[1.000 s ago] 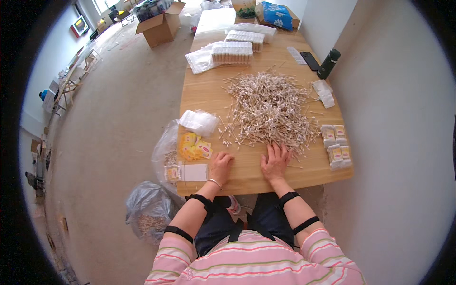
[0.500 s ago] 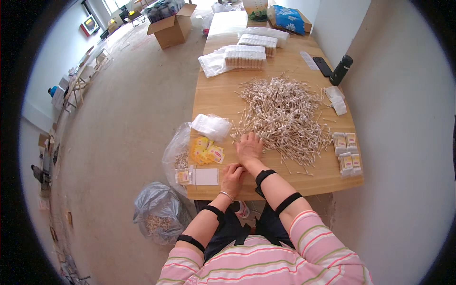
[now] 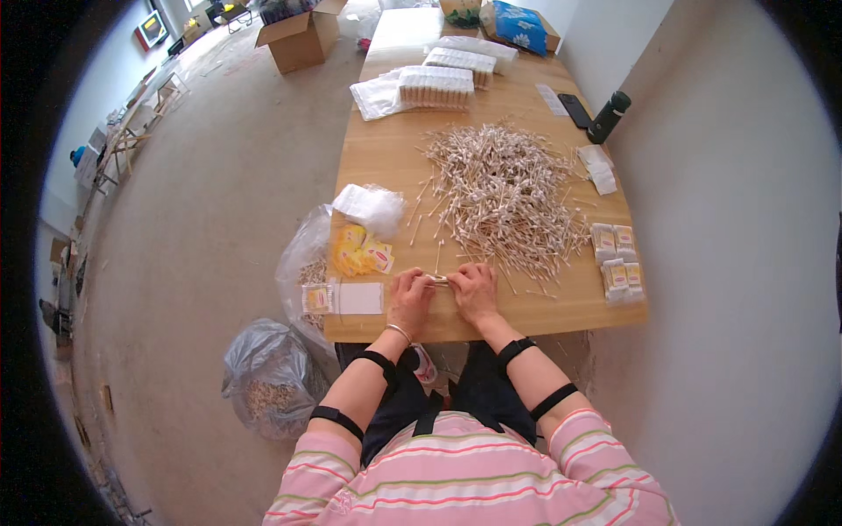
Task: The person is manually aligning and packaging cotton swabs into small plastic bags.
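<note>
Near the table's front edge, my left hand and my right hand grip a small bundle of cotton swabs from its two ends. The fingers of both hands are closed around it and partly hide it. Just beyond them spreads a big loose pile of cotton swabs, with a few strays lying toward its left. Beside my left hand are a white card and a packed bundle of swabs with a yellow label. Yellow printed labels lie scattered above these.
Clear plastic bags rest at the left edge. Small finished packs stand at the right, below a dark bottle and a phone. Stacked swab packs sit farther back. A grey bag of swabs is on the floor.
My right hand has come back from the pile's near edge to beside my left hand. A bundle of swabs now shows between both hands. The view has shifted slightly.
</note>
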Tool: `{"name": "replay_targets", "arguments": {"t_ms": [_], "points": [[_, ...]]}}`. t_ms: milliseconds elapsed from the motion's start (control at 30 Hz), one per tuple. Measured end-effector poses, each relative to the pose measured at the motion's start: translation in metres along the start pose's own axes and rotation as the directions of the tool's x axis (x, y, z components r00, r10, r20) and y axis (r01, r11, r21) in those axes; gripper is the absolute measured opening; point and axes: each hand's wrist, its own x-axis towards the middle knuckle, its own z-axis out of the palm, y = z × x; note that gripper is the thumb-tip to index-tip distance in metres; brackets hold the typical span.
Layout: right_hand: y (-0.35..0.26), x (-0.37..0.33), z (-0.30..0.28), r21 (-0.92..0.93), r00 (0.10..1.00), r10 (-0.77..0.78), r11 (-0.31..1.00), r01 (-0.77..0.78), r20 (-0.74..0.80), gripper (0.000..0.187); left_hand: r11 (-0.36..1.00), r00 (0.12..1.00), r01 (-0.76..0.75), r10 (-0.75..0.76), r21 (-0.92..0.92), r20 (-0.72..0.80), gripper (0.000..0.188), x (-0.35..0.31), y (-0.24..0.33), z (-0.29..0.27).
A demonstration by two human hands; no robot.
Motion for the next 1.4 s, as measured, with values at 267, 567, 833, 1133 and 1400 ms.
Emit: {"name": "replay_targets", "arguments": {"t_ms": [267, 567, 833, 1133, 1400], "points": [[-0.002, -0.020, -0.006, 0.066, 0.997, 0.070, 0.996, -0.067, -0.039, 0.011, 0.996, 0.997, -0.074, 0.074, 0.054, -0.011, 0.020, 0.004, 0.007, -0.006], [0.023, -0.020, -0.017, 0.017, 0.982, 0.139, 0.990, -0.138, -0.130, 0.010, 0.995, 0.998, 0.062, -0.062, -0.077, 0.004, 0.012, -0.006, -0.011, 0.001], [0.016, -0.014, -0.013, -0.164, 0.958, 0.249, 0.949, -0.270, -0.138, 0.009, 0.996, 0.998, -0.010, 0.004, 0.089, 0.057, 0.009, -0.013, 0.002, -0.011], [-0.019, -0.010, 0.008, 0.143, 0.991, 0.130, 0.981, -0.130, 0.007, 0.022, 1.000, 0.998, 0.011, -0.012, 0.014, 0.060, 0.048, -0.010, -0.001, -0.011], [-0.001, -0.030, -0.013, -0.040, 0.986, 0.151, 0.987, -0.153, -0.067, 0.026, 0.996, 0.998, 0.056, -0.058, 0.069, 0.037, 0.040, -0.008, 0.005, -0.008]]}}
